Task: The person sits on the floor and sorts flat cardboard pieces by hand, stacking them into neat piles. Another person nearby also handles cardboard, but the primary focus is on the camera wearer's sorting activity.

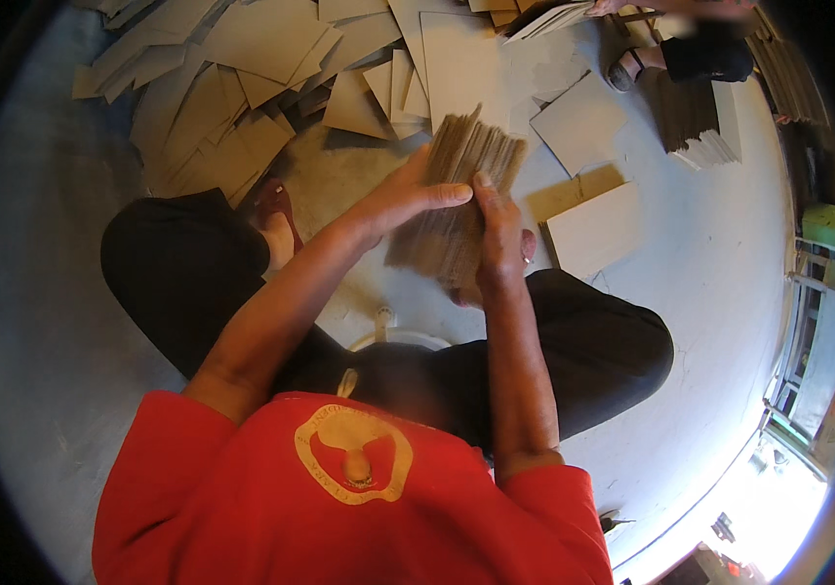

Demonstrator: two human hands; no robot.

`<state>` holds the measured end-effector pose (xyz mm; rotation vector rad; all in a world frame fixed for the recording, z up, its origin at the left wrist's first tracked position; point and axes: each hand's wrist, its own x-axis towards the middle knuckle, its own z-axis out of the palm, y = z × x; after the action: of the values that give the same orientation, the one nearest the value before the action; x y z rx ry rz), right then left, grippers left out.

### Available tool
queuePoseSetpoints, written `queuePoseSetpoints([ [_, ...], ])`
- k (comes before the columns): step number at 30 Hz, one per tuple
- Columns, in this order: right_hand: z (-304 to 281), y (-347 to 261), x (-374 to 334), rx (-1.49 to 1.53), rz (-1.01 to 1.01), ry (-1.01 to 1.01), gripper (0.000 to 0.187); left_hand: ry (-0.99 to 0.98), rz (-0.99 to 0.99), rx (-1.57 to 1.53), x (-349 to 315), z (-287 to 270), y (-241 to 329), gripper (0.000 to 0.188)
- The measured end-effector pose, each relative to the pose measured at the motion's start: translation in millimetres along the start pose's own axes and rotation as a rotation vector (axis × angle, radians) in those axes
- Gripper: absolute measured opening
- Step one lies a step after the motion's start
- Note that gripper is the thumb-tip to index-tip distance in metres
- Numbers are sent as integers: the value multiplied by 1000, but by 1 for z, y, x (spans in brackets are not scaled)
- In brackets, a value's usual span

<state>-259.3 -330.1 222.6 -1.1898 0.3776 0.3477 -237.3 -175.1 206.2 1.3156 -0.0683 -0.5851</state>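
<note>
The fingers of my left hand [406,198] and right hand [501,239] were clamped on a thick stack of brown cardboard pieces [439,234], their edges turned up toward me. My two thumbs pressed the near side with their tips just beside each other; the left hand's other fingers were mostly hidden behind the stack. I held it tilted, above the floor [700,244] and between my knees, in black trousers [598,351] and a red shirt [242,487]. Loose cardboard sheets [266,39] overlapped in a heap toward the floor's far left corner, and a single square sheet [579,122] lay apart from it, to the right. Nearer my right knee sat a pale cardboard block [595,229]. Toward the floor's far right corner, a co-worker's sandalled foot [622,73] stood near an upright cardboard bundle [693,122].
</note>
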Motion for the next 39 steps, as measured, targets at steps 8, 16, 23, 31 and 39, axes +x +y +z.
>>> queuePoseSetpoints([
  [8,-5,22,14,-90,5,29,58,11,-91,-95,1,-12,-20,69],
  [16,-18,38,18,-65,-69,-22,54,21,-92,-101,-5,-8,-28,64],
  [23,-5,22,-12,385,126,31,58,56,-263,-305,-16,-22,-34,61],
  [31,-76,37,19,17,-108,256,45,95,-143,-397,-9,-31,-49,59],
  [39,-58,41,20,-295,-161,404,31,169,-237,-421,-5,-18,-56,49],
])
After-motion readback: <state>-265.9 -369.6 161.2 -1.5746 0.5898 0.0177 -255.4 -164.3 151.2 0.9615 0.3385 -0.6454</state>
